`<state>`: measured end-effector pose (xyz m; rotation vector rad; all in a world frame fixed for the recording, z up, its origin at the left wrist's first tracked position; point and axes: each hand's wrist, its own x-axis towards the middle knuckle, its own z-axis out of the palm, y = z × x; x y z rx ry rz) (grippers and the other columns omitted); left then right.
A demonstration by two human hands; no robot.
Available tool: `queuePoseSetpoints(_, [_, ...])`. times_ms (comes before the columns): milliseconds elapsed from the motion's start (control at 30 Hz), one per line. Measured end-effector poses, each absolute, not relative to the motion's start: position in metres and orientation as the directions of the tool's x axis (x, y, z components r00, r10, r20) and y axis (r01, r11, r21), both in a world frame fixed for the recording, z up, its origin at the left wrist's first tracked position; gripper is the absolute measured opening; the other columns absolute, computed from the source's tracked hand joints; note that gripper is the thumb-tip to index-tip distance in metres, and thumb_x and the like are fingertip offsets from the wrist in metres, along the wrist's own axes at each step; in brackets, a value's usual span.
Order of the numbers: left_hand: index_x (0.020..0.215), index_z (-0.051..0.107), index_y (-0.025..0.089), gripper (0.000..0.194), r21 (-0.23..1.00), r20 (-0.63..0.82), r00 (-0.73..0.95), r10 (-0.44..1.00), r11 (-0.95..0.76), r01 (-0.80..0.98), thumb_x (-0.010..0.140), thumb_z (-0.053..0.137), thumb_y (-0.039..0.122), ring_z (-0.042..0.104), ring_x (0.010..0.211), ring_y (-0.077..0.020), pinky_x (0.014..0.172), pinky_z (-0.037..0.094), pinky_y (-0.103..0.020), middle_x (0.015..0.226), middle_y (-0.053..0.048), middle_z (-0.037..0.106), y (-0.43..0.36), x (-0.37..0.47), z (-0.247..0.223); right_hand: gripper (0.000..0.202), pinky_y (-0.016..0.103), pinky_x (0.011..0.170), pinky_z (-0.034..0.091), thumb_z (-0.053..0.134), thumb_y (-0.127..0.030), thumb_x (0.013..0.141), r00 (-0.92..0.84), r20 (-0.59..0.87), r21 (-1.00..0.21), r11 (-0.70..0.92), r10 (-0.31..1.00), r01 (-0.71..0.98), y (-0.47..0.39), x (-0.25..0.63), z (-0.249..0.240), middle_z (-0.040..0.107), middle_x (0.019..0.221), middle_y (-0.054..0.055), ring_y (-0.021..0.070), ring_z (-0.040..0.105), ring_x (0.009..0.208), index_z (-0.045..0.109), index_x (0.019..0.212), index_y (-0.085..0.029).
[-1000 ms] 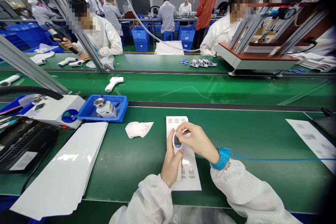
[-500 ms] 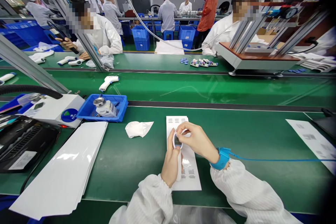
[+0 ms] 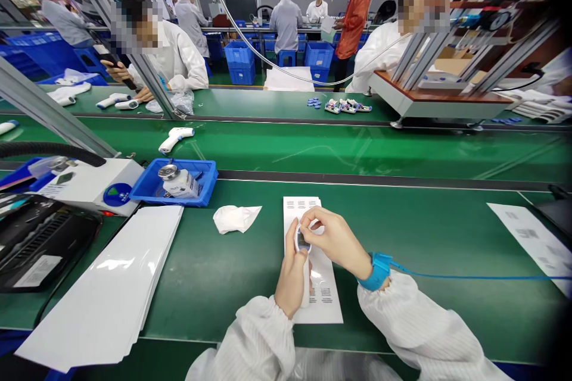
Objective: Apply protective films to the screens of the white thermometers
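In my left hand (image 3: 290, 280) is a white handheld infrared thermometer (image 3: 306, 289), its small dark screen (image 3: 303, 240) facing up. The fingers wrap round its body. My right hand (image 3: 333, 238) is pinched at the upper edge of the screen; whatever sits between thumb and forefinger is too small to make out. A blue wrist strap (image 3: 376, 271) with a cord circles the right wrist. Beneath both hands lies a white sheet of printed labels (image 3: 328, 309), partly covered by them. Left of it rests a crumpled white tissue (image 3: 236, 218).
A stack of white sheets (image 3: 102, 286) lies at left, near a blue tray (image 3: 208, 190) holding a bottle with a metal cap (image 3: 179, 181). Beyond runs a green conveyor belt (image 3: 313, 146) carrying another thermometer (image 3: 175, 139). Another printed sheet (image 3: 531, 238) is at right. Co-workers sit across the belt.
The thermometers on the conveyor belt have shifted left. My hands hold almost the same pose at the screen. A person in the background now has a pale sheet in front of them.
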<state>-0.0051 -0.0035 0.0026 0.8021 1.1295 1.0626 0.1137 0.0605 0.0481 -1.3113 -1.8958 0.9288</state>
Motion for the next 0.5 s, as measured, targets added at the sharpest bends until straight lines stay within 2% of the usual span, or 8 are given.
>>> queuePoseSetpoints(133, [0.150,0.021,0.030,0.064,0.903,-0.337,0.092,0.937,0.350,-0.251,0.091,0.042,0.043,0.064,0.077,-0.0219,0.068,0.053,-0.033,0.100,-0.006,0.067,-0.004,-0.005,0.002,0.007,0.031,0.078,0.047,0.058,-0.018,0.081,-0.357,0.077,-0.859,0.244,0.931,0.451,0.057,0.116,0.049,0.065,0.092,0.000,0.0172,0.059,0.088,0.059,0.087,-0.023])
queuePoseSetpoints(267, [0.152,0.018,0.027,0.067,0.898,-0.343,0.087,0.935,0.354,-0.262,0.092,0.041,0.048,0.064,0.079,-0.0236,0.071,0.053,-0.034,0.097,-0.008,0.066,-0.005,-0.004,0.002,0.028,0.033,0.084,0.047,0.071,-0.022,0.073,-0.387,0.047,-0.885,0.217,0.921,0.411,0.054,0.118,0.042,0.062,0.104,0.002,0.0193,0.056,0.098,0.057,0.098,-0.024])
queuePoseSetpoints(367, [0.152,0.012,0.029,0.068,0.894,-0.351,0.104,0.930,0.366,-0.258,0.092,0.040,0.045,0.058,0.058,-0.0178,0.055,0.049,-0.029,0.090,-0.006,0.065,-0.005,-0.003,0.002,0.021,0.033,0.084,0.046,0.068,-0.021,0.077,-0.335,0.064,-0.896,0.202,0.940,0.395,0.054,0.116,0.034,0.062,0.102,0.002,0.0188,0.056,0.098,0.057,0.095,-0.023])
queuePoseSetpoints(433, [0.152,0.008,0.029,0.068,0.885,-0.364,0.121,0.923,0.383,-0.265,0.092,0.039,0.041,0.044,0.043,-0.0124,0.042,0.041,-0.026,0.079,-0.002,0.061,-0.006,-0.003,0.004,0.012,0.032,0.084,0.045,0.064,-0.021,0.081,-0.311,0.090,-0.896,0.213,0.946,0.389,0.054,0.115,0.031,0.063,0.099,0.002,0.0178,0.057,0.095,0.059,0.091,-0.023])
queuePoseSetpoints(500, [0.152,0.006,0.028,0.069,0.876,-0.371,0.129,0.920,0.392,-0.282,0.092,0.038,0.039,0.035,0.037,-0.0105,0.037,0.035,-0.024,0.066,0.003,0.053,-0.006,-0.004,0.005,0.007,0.032,0.085,0.044,0.062,-0.021,0.083,-0.294,0.106,-0.891,0.222,0.950,0.396,0.054,0.113,0.031,0.063,0.096,0.001,0.0174,0.057,0.093,0.060,0.089,-0.023])
